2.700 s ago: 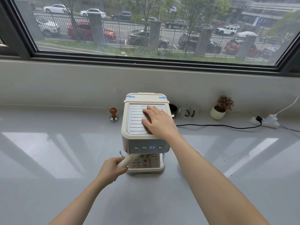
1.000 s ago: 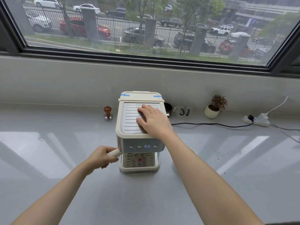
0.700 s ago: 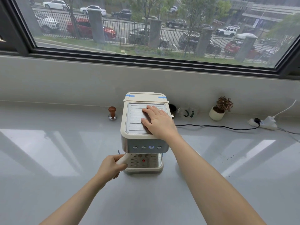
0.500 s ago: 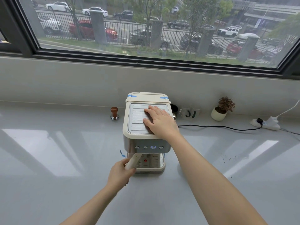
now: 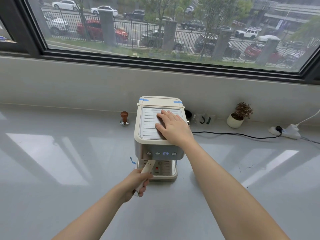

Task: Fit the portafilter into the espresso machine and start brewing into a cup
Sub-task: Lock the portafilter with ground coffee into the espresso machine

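A cream and steel espresso machine point(image 5: 150, 149) stands on the grey counter point(image 5: 69, 170) below the window. My right hand point(image 5: 173, 127) lies flat on its ribbed top plate, fingers spread. My left hand point(image 5: 136, 183) is closed around the cream handle of the portafilter point(image 5: 148, 167). The handle runs up under the machine's front, toward me and slightly left; its head is hidden beneath the button panel. The drip tray point(image 5: 166, 176) has a red dot on it, and I see no cup on it.
A wooden-topped tamper point(image 5: 124, 118) stands left of the machine. Behind it on the right are a dark round object point(image 5: 187, 113) and clear glasses point(image 5: 204, 118), then a small potted plant point(image 5: 238, 116). A black cable point(image 5: 233, 135) runs to a white power strip point(image 5: 289, 131).
My left hand has swung the portafilter handle from pointing left round toward the front of the machine. My right hand has stayed on top.
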The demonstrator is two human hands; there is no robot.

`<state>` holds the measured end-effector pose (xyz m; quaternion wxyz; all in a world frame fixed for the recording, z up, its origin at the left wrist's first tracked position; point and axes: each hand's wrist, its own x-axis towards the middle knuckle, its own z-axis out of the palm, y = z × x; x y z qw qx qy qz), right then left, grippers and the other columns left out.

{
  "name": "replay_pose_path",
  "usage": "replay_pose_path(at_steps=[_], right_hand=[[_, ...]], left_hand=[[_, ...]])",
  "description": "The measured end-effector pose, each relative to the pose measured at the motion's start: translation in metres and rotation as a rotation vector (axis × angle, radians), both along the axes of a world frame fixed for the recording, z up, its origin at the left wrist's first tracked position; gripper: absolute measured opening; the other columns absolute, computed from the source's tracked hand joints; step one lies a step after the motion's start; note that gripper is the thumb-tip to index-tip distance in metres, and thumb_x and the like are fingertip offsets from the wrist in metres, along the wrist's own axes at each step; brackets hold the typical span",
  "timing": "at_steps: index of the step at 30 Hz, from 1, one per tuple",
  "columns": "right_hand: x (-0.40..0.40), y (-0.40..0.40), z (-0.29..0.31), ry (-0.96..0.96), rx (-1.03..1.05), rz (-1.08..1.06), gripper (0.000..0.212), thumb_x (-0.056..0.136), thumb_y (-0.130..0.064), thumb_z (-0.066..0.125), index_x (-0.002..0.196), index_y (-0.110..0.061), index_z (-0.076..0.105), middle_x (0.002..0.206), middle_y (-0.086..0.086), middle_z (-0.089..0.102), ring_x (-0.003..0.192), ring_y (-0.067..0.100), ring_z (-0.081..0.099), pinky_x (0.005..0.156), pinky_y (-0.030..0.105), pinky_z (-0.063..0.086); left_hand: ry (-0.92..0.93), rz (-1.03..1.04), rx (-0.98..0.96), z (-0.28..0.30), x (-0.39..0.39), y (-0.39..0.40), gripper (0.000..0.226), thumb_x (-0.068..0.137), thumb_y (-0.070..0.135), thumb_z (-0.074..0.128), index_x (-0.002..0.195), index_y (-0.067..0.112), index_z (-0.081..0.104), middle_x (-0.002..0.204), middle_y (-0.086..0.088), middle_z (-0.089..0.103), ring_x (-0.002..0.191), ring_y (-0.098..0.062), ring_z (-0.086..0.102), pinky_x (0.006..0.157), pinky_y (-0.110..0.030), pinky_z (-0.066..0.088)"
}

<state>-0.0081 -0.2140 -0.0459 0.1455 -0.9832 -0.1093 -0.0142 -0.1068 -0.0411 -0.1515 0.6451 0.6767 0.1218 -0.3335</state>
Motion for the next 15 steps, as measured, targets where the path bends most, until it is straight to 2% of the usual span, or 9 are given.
replay_pose_path(at_steps=[9, 15], right_hand=[[-0.002, 0.0, 0.0, -0.001, 0.004, -0.011, 0.052, 0.096, -0.049, 0.026, 0.147, -0.034, 0.027, 0.16, -0.013, 0.017, 0.148, 0.007, 0.009, 0.121, 0.034, 0.004], [-0.002, 0.001, -0.002, -0.001, 0.006, -0.025, 0.053, 0.096, -0.05, 0.026, 0.147, -0.036, 0.026, 0.16, -0.014, 0.016, 0.148, 0.006, 0.008, 0.121, 0.034, 0.004]], left_hand=[[0.015, 0.347, -0.018, -0.014, -0.017, -0.036, 0.015, 0.084, 0.008, 0.061, 0.077, 0.007, 0.048, 0.046, -0.002, 0.045, 0.029, -0.014, 0.03, 0.036, -0.017, 0.023], [0.0, 0.388, 0.003, -0.016, -0.017, -0.042, 0.013, 0.081, 0.011, 0.062, 0.078, 0.006, 0.051, 0.046, -0.003, 0.045, 0.029, -0.016, 0.031, 0.038, -0.019, 0.023]])
